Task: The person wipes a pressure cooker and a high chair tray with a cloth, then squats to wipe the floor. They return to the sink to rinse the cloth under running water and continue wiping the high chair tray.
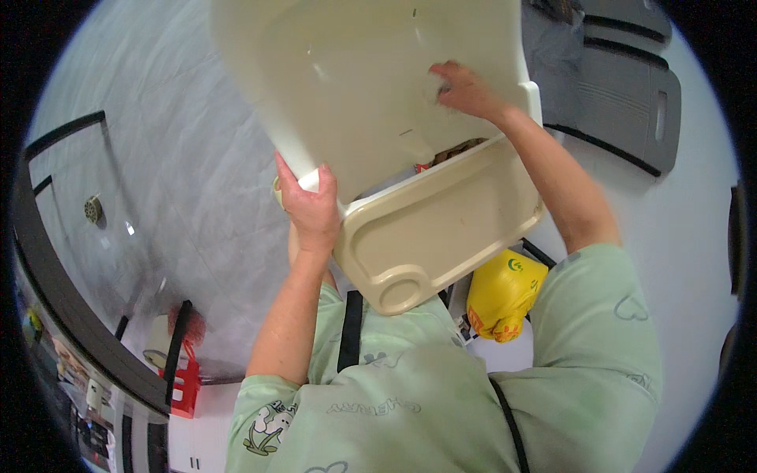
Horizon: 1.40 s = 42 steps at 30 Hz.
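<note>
A cream plastic child's seat [355,106] is tilted before me, its hollow inside facing up. Across its near side sits a beige plastic tray [443,219] with a round cup recess [402,291]. My left hand [310,204] grips the seat's left edge, close to the tray's corner. Over the inside of the seat is my right hand [467,91], blurred, its thumb and fingers apart; whether it touches the surface I cannot tell. Through the gap between seat and tray, something brown and red [449,155] shows, mostly hidden.
A knotted yellow plastic bag [505,295] lies below the tray. At the right stand grey panels with a slot handle [630,112]. To the left are a dark curved frame [71,331], a round slotted disc [93,209] and a red plastic basket [186,387].
</note>
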Tool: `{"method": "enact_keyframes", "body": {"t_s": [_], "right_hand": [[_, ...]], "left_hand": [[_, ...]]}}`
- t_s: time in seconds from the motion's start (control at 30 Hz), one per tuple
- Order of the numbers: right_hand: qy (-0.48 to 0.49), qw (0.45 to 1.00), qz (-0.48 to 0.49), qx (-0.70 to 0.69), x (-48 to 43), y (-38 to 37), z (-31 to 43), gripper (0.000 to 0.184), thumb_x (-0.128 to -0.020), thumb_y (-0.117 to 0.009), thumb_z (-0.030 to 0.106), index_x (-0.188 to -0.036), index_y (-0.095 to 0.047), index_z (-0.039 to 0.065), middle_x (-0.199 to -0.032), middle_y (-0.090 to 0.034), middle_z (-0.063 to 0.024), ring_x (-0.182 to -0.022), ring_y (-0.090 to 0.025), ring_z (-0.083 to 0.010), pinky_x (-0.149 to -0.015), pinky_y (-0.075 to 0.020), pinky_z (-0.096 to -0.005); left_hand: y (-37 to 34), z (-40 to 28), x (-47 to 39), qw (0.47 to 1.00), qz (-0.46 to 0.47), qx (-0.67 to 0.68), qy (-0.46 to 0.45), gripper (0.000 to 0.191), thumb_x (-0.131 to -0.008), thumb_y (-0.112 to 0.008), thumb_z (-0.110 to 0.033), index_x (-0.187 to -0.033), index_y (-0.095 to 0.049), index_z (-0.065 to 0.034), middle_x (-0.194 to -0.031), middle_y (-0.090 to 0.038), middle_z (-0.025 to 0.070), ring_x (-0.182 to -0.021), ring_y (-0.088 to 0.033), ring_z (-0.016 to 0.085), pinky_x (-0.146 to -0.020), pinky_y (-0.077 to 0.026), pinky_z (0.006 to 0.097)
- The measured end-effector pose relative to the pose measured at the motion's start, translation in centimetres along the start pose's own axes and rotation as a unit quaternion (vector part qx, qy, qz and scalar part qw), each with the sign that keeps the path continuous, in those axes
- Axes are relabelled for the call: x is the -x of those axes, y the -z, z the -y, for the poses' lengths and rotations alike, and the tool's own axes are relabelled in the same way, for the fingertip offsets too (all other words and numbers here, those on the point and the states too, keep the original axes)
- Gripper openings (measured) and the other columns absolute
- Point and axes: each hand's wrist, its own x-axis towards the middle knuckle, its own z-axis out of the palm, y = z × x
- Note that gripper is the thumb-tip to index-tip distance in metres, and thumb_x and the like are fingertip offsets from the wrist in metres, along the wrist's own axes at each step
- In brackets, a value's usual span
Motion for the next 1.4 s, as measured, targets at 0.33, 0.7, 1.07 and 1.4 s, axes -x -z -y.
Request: {"method": "enact_keyframes", "body": {"t_s": [0.33, 0.7, 1.07, 1.4], "right_hand": [[-0.165, 0.901, -0.402, -0.026, 13.7, -4.6, 8.5, 0.029, -0.074, -0.063, 0.018, -0.097, -0.061, 0.002, -0.106, -0.058, -0.018, -0.099, -0.052, -0.0339, -0.09, -0.0398, -0.0452], [-0.006, 0.888, -0.439, 0.137, 15.2, -6.6, 4.7, 0.041, -0.077, -0.05, 0.008, -0.115, -0.059, 0.018, -0.111, -0.058, -0.0088, -0.099, -0.054, -0.0262, -0.086, -0.0388, -0.0389], [-0.156, 0.868, -0.47, 0.018, 18.3, -11.2, 6.4, 0.045, -0.074, -0.055, -0.001, -0.116, -0.059, 0.014, -0.12, -0.055, -0.0093, -0.112, -0.049, -0.0278, -0.097, -0.0393, -0.0406], [-0.308, 0.808, -0.502, -0.015, 21.9, -7.4, -1.6, 0.049, -0.075, -0.05, -0.006, -0.118, -0.059, 0.017, -0.122, -0.051, -0.0094, -0.115, -0.047, -0.0278, -0.098, -0.0393, -0.036]], "left_hand": [[-0.1, 0.5, -0.1, 1.0, 0.018, 0.0, 0.002, 0.058, -0.085, -0.055, -0.01, -0.135, -0.029, 0.0037, -0.12, -0.05, 0.0146, -0.104, -0.052, 0.023, -0.089, -0.042, 0.0325], [0.4, 0.8, -0.5, 0.998, 0.061, -0.012, -0.029, 0.051, -0.088, -0.052, -0.013, -0.132, -0.03, 0.0024, -0.114, -0.052, 0.0126, -0.099, -0.053, 0.02, -0.084, -0.044, 0.0312], [0.2, 0.5, -0.4, 0.997, 0.07, 0.029, -0.032, 0.045, -0.088, -0.052, -0.012, -0.128, -0.034, 0.0019, -0.113, -0.051, 0.0114, -0.095, -0.052, 0.018, -0.084, -0.044, 0.0317], [0.5, 1.5, -1.1, 0.997, 0.072, -0.009, 0.002, 0.046, -0.089, -0.052, -0.016, -0.127, -0.034, 0.003, -0.114, -0.05, 0.0128, -0.097, -0.052, 0.02, -0.085, -0.044, 0.032]]}}
